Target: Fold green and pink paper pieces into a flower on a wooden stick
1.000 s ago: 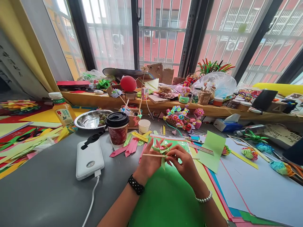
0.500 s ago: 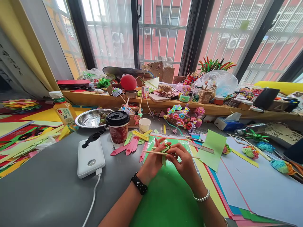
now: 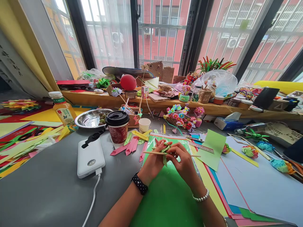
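My left hand (image 3: 153, 164) is closed around a folded green paper piece (image 3: 165, 160), whose strips stick out between the fingers. A thin wooden stick (image 3: 151, 153) lies level across both hands, its right end showing past my right hand (image 3: 181, 159). My right fingers are bent and pinched at the stick, close against the green paper; the exact fingertip contact is partly hidden. Both hands are held above a green sheet (image 3: 170, 195) in a clear sleeve. Pink folded paper strips (image 3: 132, 145) lie just left of the hands.
A lidded coffee cup (image 3: 117, 130), a paper cup (image 3: 144, 125) and a steel bowl (image 3: 81, 121) stand at the left, near a white power bank (image 3: 91, 159) with its cable. Coloured sheets (image 3: 267, 186) and a ruler (image 3: 203, 148) lie right. Crocheted flowers (image 3: 178, 113) stand behind.
The green paper between my hands has turned slightly, and its lower strip hangs a little further down. The stick's right end sits marginally higher. Both hands stay in nearly the same place.
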A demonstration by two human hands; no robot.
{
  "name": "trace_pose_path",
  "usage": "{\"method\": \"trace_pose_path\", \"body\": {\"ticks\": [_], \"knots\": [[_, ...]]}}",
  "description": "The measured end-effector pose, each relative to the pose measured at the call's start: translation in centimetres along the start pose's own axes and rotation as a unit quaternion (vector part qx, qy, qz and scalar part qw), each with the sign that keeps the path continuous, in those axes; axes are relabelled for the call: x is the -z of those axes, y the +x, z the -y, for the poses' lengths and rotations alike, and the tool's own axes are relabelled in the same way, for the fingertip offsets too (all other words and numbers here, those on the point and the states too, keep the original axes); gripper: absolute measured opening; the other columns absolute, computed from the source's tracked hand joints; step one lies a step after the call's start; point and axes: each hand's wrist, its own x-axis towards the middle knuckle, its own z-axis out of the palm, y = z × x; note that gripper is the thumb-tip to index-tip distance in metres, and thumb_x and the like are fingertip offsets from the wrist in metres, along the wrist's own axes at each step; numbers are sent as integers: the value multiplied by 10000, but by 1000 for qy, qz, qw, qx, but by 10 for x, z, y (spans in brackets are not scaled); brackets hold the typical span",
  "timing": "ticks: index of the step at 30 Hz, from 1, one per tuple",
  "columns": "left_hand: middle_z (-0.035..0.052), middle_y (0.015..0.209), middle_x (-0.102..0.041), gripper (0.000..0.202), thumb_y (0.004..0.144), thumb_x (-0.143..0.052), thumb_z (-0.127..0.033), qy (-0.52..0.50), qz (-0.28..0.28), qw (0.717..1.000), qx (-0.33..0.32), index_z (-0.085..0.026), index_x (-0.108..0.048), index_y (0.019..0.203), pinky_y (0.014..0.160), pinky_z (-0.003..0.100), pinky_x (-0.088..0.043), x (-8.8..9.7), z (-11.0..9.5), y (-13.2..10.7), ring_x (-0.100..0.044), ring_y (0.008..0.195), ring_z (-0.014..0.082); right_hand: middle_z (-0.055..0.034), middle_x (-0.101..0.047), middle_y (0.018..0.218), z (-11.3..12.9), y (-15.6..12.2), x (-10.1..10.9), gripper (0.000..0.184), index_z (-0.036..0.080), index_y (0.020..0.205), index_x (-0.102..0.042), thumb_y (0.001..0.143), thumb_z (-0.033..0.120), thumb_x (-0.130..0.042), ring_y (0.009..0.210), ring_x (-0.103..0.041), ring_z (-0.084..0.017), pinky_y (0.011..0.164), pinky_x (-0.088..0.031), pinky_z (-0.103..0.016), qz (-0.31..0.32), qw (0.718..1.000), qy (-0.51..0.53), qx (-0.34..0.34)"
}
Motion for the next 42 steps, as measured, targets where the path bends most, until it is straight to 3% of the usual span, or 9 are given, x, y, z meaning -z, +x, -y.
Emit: {"method": "trace_pose_path", "body": {"ticks": [7,18,26,42], "knots": [[3,834,-630,108,721,-610,-201,1,-7,1000,-2,-179,-547,807,595,236,-448,0,-1,-1,-581,631,102,-31,-503,794,0,-1,1,51,181,772,-545,796,162,-503,644,-518,-128,565,-467,-243,10,1000,-3,-5],[20,859,-626,115,742,-590,-222,-3,-23,999,-22,-188,-535,838,627,243,-453,4,-1,2,-606,787,155,-42,-534,810,4,-1,1,119,192,846,-587,826,209,-471,632,-542,-125,527,-460,-230,14,1000,-1,-3],[27,869,-619,130,735,-598,-219,-1,-27,999,-29,-192,-531,843,626,246,-448,5,-1,3,-605,781,160,-57,-551,825,3,-2,-1,172,198,897,-630,827,213,-474,663,-568,-140,470,-454,-216,4,1000,8,4],[15,865,-610,134,726,-609,-226,4,-37,999,-37,-190,-543,837,651,242,-453,7,0,4,-597,758,139,-56,-540,865,0,-3,-3,187,217,910,-641,832,187,-473,653,-562,-126,520,-476,-232,2,1000,2,11]]}}
